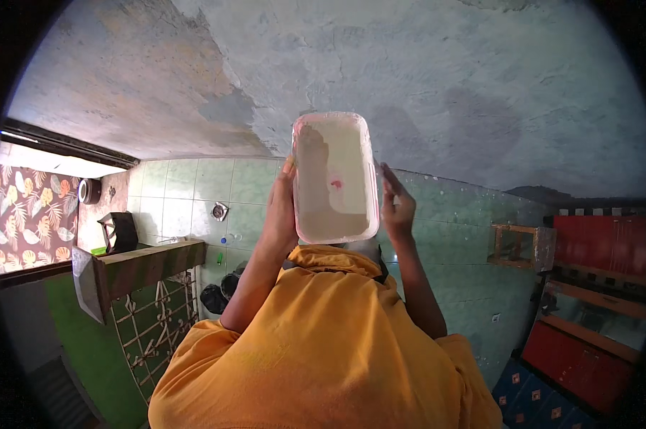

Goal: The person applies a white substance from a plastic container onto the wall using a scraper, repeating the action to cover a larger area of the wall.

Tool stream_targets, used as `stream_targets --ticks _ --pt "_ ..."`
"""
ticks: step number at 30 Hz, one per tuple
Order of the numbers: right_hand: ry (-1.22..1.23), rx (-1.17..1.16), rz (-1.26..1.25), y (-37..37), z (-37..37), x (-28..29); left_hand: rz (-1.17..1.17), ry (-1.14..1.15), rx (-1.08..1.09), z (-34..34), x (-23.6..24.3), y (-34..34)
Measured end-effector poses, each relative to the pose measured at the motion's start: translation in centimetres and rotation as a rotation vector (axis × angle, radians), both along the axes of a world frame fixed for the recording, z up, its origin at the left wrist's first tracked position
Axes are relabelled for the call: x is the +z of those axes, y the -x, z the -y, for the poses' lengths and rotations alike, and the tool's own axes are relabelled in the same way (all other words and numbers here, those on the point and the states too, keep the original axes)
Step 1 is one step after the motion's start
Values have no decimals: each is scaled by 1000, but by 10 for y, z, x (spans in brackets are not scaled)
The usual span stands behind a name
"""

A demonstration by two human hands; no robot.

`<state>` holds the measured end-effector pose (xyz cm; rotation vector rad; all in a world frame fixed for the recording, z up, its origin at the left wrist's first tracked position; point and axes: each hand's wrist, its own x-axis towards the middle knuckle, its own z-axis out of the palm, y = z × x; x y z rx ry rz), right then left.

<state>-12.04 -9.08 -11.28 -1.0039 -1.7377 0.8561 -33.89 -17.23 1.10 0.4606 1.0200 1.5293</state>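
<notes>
A pale, pink-rimmed rectangular tray (336, 207) is held upright in the middle of the view, with an off-white coating or liquid inside and a small pink-red spot. My left hand (282, 204) grips its left side, fingers along the edge. Beside the right side is my right hand (398, 204), its fingers bent and drawn together; what they hold, or whether they touch the rim, I cannot make out.
A patchy grey plastered wall (466, 86) fills the upper view. Below are pale green tiles (201, 179). At left are a patterned curtain (33, 214), a ledge (144, 257), a metal grille (158, 329) and dark bags (212, 300); at right, red cabinets (588, 243) and a wooden stool (516, 243).
</notes>
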Motion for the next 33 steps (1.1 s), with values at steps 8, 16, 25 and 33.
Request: stream_targets --ticks 8,16,25,33 --pt "134 -121 -69 -43 -28 144 -448 -104 -52 -1 12 24" --pt "-35 158 529 -32 -42 204 -747 -86 -281 -18 33 34" --pt "187 284 534 -31 -54 191 -988 -5 -575 -52 70 34" --pt "312 361 404 -45 -67 143 -1034 110 -672 -77 58 34"
